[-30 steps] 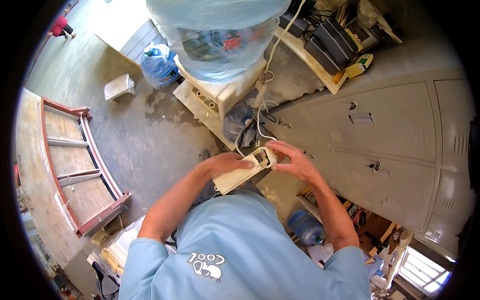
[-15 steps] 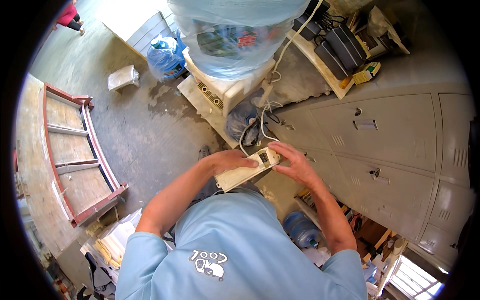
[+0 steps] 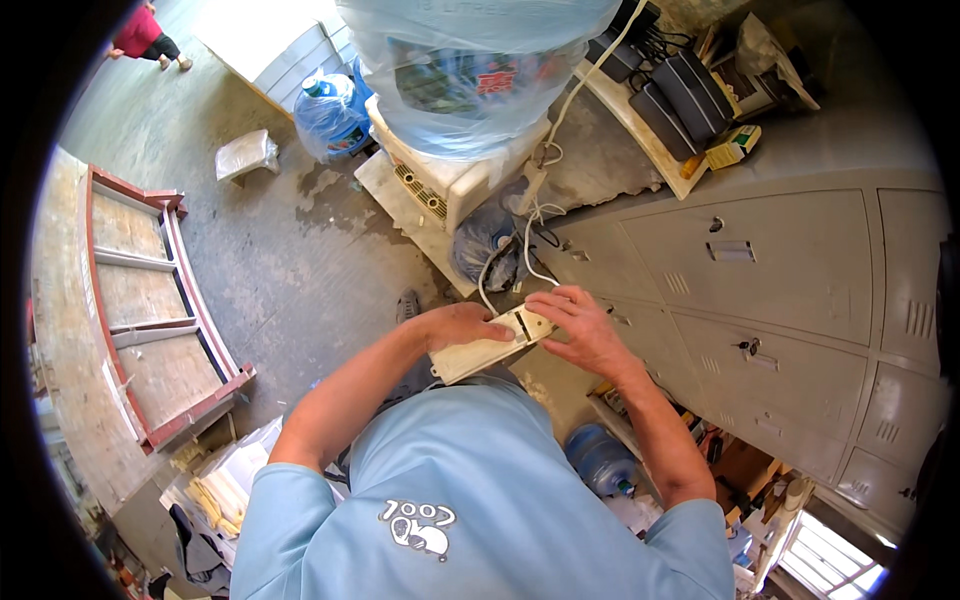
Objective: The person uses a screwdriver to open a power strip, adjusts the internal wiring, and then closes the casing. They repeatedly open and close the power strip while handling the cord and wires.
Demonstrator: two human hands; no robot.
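In front of my waist is a long cream plastic case (image 3: 470,358), tilted up to the right. Its kind I cannot make out. My left hand (image 3: 462,326) grips it along its upper edge, thumb lying on its face. My right hand (image 3: 588,328) is closed on the cream end piece (image 3: 537,322) at the case's right end, with fingers over the top and thumb below. A narrow dark gap shows between the two parts. White cables (image 3: 528,258) run down to behind the case; where they join it is hidden.
A water dispenser (image 3: 480,185) with a large wrapped bottle stands ahead. Grey metal lockers (image 3: 790,265) line the right side. A small stool (image 3: 247,153) and a wrapped water bottle (image 3: 330,115) stand left ahead. A wooden frame (image 3: 160,310) lies at left. Another person (image 3: 140,38) is far off.
My right hand has shifted slightly left with the end piece, and the opening in the case has narrowed to a slot. The distant person has moved a little to the right.
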